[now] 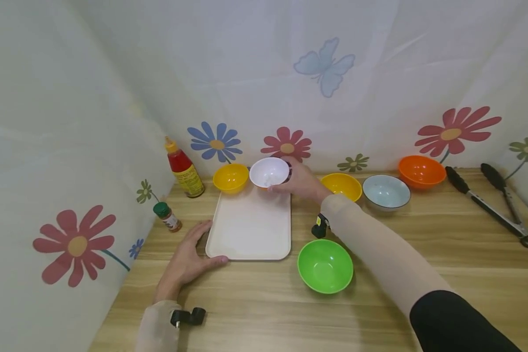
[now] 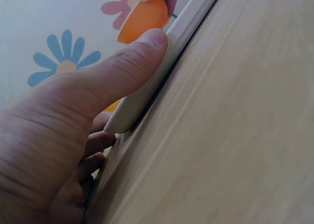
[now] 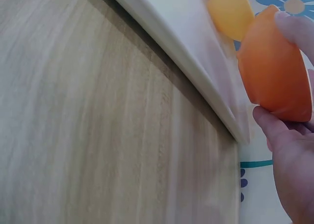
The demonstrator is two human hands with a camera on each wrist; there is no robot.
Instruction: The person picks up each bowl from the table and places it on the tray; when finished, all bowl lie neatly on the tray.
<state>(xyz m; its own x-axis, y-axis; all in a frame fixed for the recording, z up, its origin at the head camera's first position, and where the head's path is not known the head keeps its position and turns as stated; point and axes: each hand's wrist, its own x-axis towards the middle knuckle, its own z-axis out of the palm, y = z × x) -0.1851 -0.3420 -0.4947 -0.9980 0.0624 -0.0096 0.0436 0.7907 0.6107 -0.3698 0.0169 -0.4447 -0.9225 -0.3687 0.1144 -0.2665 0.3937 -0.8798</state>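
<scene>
My right hand (image 1: 301,180) grips a small bowl (image 1: 268,172), white inside and orange outside (image 3: 274,67), by its right side. The bowl is over the back right part of a white rectangular tray (image 1: 251,227). At the tray's near left corner, my left hand (image 1: 189,259) holds the edges, thumb along the near edge and fingers by the left side. The left wrist view shows that thumb across the tray's rim (image 2: 184,25). A yellow bowl (image 1: 231,179) sits at the tray's back left, beside the held one.
A red sauce bottle (image 1: 185,171) and a green-capped spice jar (image 1: 167,217) stand left of the tray. To its right are a green bowl (image 1: 325,268), another yellow bowl (image 1: 342,186), a pale blue bowl (image 1: 386,191), an orange bowl (image 1: 421,172) and black-tipped tongs (image 1: 495,210). Printed cloth hangs behind.
</scene>
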